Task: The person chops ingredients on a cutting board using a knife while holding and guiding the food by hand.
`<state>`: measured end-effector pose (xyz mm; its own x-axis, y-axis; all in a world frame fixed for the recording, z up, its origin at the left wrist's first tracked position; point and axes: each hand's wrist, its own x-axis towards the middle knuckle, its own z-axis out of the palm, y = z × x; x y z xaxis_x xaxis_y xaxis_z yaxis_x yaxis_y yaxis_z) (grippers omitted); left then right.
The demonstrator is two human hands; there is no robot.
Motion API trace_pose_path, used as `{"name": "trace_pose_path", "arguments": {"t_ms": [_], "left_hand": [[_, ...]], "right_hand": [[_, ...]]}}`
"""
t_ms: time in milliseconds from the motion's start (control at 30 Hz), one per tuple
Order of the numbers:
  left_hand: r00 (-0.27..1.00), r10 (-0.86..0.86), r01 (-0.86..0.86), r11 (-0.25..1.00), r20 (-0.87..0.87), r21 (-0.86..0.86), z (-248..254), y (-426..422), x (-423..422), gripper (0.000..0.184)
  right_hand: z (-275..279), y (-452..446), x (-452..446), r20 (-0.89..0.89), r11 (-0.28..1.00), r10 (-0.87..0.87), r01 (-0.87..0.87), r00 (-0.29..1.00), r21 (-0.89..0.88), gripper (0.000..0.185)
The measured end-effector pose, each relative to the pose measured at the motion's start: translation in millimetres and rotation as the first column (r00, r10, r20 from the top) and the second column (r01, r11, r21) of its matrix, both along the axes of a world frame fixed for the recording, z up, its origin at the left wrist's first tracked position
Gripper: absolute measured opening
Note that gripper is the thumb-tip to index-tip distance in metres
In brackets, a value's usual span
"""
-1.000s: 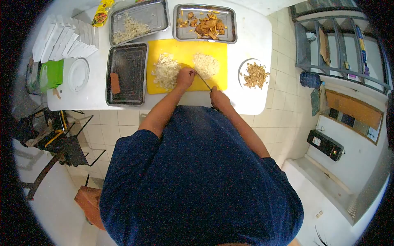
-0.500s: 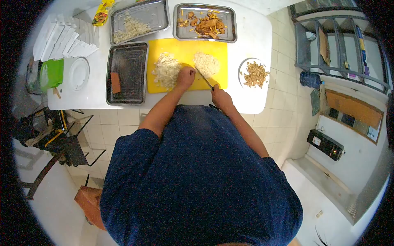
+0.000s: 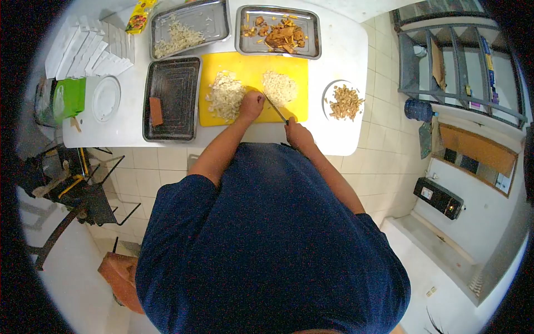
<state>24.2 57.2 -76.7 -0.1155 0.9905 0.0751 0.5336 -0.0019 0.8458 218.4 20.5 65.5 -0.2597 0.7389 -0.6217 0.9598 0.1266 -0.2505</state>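
Observation:
My right hand is wrapped round the handle of a knife, whose blade slants up and left over the yellow cutting board. Close to the blade's tip, my left hand is closed on the board; what its fingers hold is too small to make out. Left of it lies a large pile of pale chopped pieces. A smaller, finer pale pile sits at the board's right, just beyond the blade.
Behind the board are a tray of browned food and a tray with pale pieces. A dark tray holding a reddish block is at left. Brown pieces lie on a right-hand plate. A white lid stands farther left.
The knife and my right hand have shifted slightly, with the blade still near my left hand. My left hand has stayed closed in nearly the same place.

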Motion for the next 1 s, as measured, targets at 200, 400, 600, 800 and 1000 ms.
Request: {"name": "trace_pose_path", "arguments": {"t_ms": [200, 400, 600, 800, 1000], "left_hand": [[0.996, 0.084, -0.086, 0.995, -0.043, -0.048, 7, -2, 6, 0.009], [1.0, -0.001, 0.0, 0.997, -0.023, -0.075, 7, -1, 0, 0.011], [0.996, 0.069, -0.072, 0.994, 0.048, 0.078, 20, -12, 4, 0.023], [0.894, -0.399, 0.382, 0.917, -0.204, -0.116, 82, -28, -4, 0.057], [0.82, -0.436, 0.397, 0.9, -0.371, -0.179, 112, -19, -2, 0.066]], "right_hand": [[-30, -10, 10, -0.094, 1.0, -0.012, 0.014, 0.996, 0.02, 0.028], [-14, 2, 11, -0.088, 0.998, -0.056, 0.058, 0.995, 0.016, 0.028], [-36, 5, 27, -0.246, 0.987, -0.054, 0.089, 0.968, 0.133, 0.03], [12, 12, 20, -0.366, 0.565, -0.799, 0.384, 0.478, -0.73, 0.021], [24, 19, 23, -0.364, 0.643, -0.741, 0.442, 0.564, -0.625, 0.024]]}}
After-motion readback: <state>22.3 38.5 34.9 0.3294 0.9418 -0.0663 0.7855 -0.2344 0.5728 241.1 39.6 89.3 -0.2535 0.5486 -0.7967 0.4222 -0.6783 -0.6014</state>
